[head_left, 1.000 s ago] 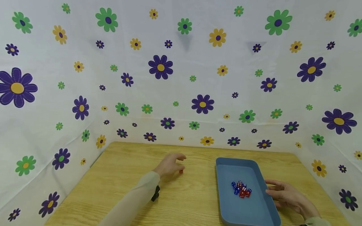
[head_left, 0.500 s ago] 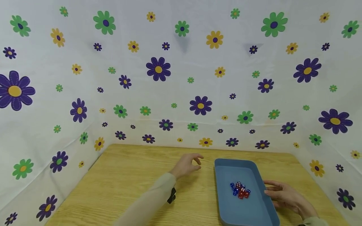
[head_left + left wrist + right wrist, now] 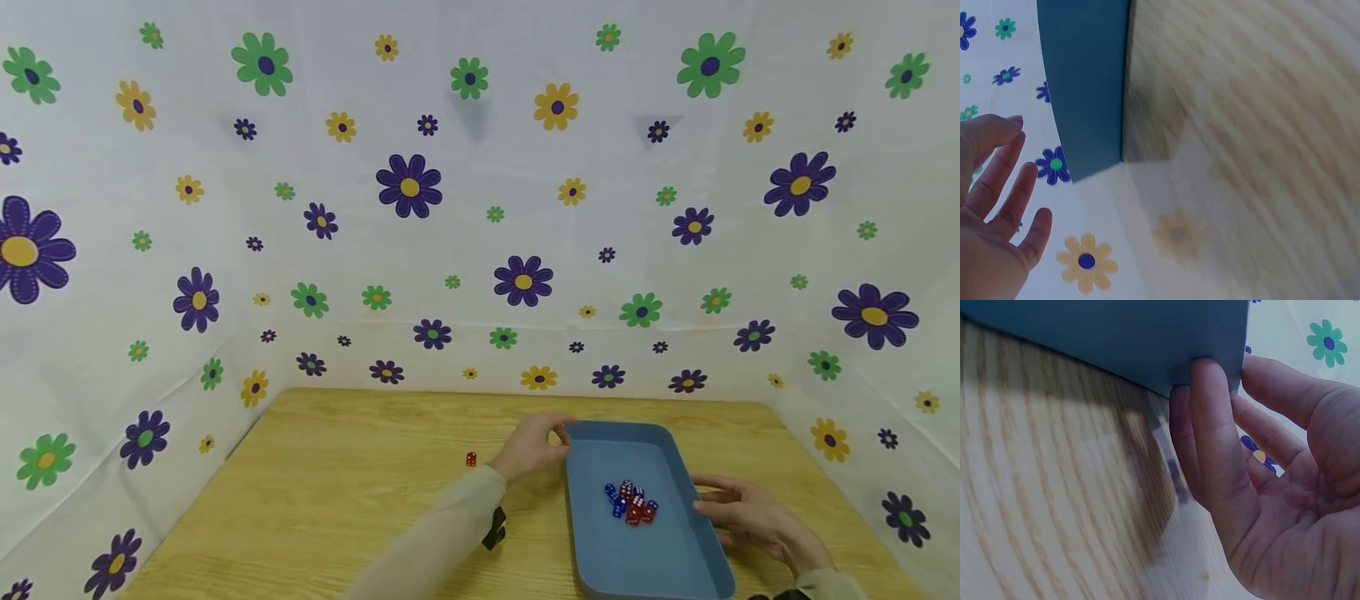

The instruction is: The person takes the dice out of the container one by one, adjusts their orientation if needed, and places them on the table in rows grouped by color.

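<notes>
A blue tray (image 3: 641, 567) holds a small cluster of red and blue dice (image 3: 632, 503). My right hand (image 3: 753, 515) grips its right side, the thumb over the rim and the other fingers against the outer wall, as the right wrist view shows with fingers (image 3: 1213, 419) on the tray wall (image 3: 1116, 337). At the far left corner of the tray, my left hand (image 3: 534, 446) has its fingertips right at the rim. Thumb and index finger (image 3: 991, 181) are bent toward each other with nothing visible between them. One red die (image 3: 471, 459) lies on the table behind that hand.
The wooden table (image 3: 360, 467) is enclosed at the back and both sides by a white cloth (image 3: 480, 167) with printed flowers. A dark band (image 3: 493, 530) is on the left wrist.
My left hand has moved right, from above the red die to the tray's left rim. The die stays on the table. My right hand keeps its place on the tray.
</notes>
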### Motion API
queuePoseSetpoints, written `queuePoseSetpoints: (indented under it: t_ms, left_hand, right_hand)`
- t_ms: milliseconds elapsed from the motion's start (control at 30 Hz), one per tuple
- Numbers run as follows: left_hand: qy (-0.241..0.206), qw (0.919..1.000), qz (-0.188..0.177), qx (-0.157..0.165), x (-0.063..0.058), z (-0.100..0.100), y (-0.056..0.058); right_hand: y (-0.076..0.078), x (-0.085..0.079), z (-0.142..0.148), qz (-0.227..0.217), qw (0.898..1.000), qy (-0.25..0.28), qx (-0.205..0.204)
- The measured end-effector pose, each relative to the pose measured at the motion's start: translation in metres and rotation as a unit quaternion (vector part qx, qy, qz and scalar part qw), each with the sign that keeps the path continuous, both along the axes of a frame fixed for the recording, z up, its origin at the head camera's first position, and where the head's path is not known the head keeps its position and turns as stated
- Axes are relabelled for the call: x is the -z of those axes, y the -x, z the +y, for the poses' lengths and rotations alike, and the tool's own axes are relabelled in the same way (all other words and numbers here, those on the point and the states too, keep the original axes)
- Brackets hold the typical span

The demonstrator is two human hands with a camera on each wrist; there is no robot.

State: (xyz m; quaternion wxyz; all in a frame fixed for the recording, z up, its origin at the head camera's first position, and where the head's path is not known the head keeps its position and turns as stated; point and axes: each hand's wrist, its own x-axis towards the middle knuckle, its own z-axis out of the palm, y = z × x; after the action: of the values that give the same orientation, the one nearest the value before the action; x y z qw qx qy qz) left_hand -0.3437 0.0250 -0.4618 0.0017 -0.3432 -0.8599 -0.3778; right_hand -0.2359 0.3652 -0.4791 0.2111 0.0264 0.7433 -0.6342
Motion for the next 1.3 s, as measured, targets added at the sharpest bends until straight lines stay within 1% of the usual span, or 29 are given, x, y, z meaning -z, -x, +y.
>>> queuePoseSetpoints:
  t_ms: [133,233,333,433,500,567,633,767,867,1000,1167,1300]
  left_hand:
    - [0.016,0.9997,-0.019,0.005,-0.002,0.016,-0.007]
    - [0.044,0.9987,-0.022,0.016,0.0,0.027,-0.012]
    - [0.075,0.9966,-0.02,0.027,0.005,0.035,-0.015]
    - [0.101,0.9944,-0.018,0.027,0.011,0.042,-0.017]
    - [0.11,0.9935,-0.014,0.026,0.014,0.045,-0.018]
    - [0.11,0.9934,-0.009,0.029,0.015,0.048,-0.019]
    - [0.107,0.9935,-0.006,0.039,0.015,0.051,-0.02]
    - [0.1,0.9936,-0.008,0.053,0.017,0.059,-0.021]
    - [0.103,0.9936,-0.007,0.046,0.018,0.064,-0.022]
    - [0.115,0.9927,0.004,0.037,0.02,0.068,-0.023]
    - [0.124,0.9914,0.012,0.039,0.02,0.071,-0.025]
    - [0.135,0.99,0.004,0.04,0.019,0.074,-0.026]
  right_hand:
    - [-0.001,0.0,0.0,0.004,1.0,-0.003,0.0]
    - [-0.001,-0.001,0.0,0.006,1.0,-0.007,-0.002]
    - [-0.002,-0.001,0.0,0.007,1.0,-0.005,-0.005]
    - [-0.002,0.0,0.0,0.005,1.0,-0.005,-0.006]
    - [-0.002,0.001,0.0,0.004,1.0,-0.008,-0.005]
    - [-0.001,0.001,0.0,0.003,1.0,-0.011,-0.002]
    - [-0.001,0.001,0.0,0.003,1.0,-0.012,0.0]
    - [0.0,0.001,-0.001,0.003,1.0,-0.006,0.001]
    - [0.0,0.001,-0.001,0.005,1.0,-0.003,-0.005]
    - [0.0,0.0,-0.001,0.005,1.0,0.001,-0.01]
    - [-0.002,0.001,0.0,0.0,1.0,0.016,-0.012]
    - [-0.002,0.001,0.002,-0.002,1.0,0.025,-0.016]
